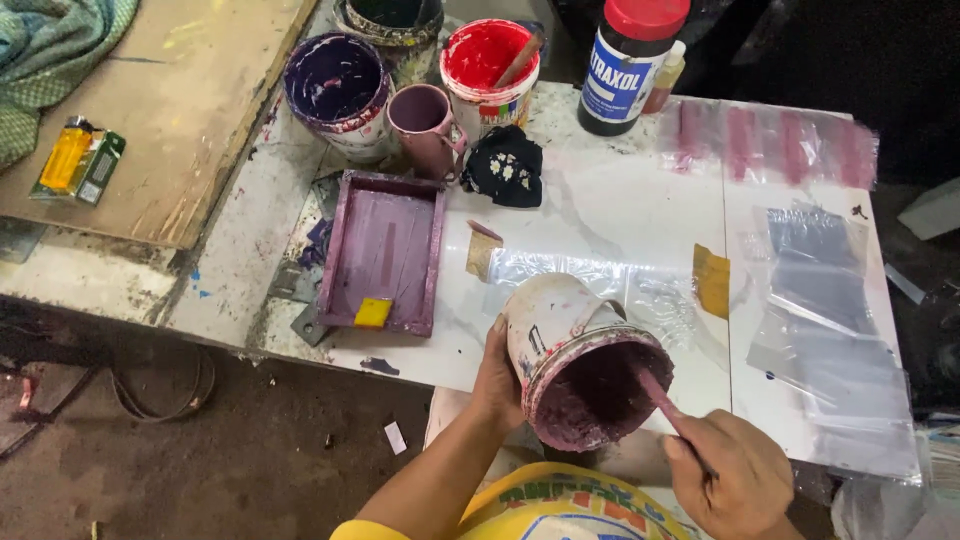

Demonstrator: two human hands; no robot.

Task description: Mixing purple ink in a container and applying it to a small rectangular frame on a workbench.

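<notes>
My left hand (pixel 497 378) grips a paint-stained white bucket (pixel 560 330) and tilts its mouth toward me over the front edge of the white table (pixel 620 215). Dark purple paint coats the inside of the bucket. My right hand (pixel 728 475) holds a thin paint-covered stick (pixel 662 397) whose tip reaches into the bucket's mouth.
On the table lie a purple-stained rectangular tray (pixel 383 250) with a yellow piece, a purple bucket (pixel 338 88), a mauve mug (pixel 428 125), a red paint tub (pixel 488 62), a dark floral cloth (pixel 507 166), a black red-capped bottle (pixel 628 62) and clear plastic sheets (pixel 815 290). A wooden board (pixel 180 110) sits left.
</notes>
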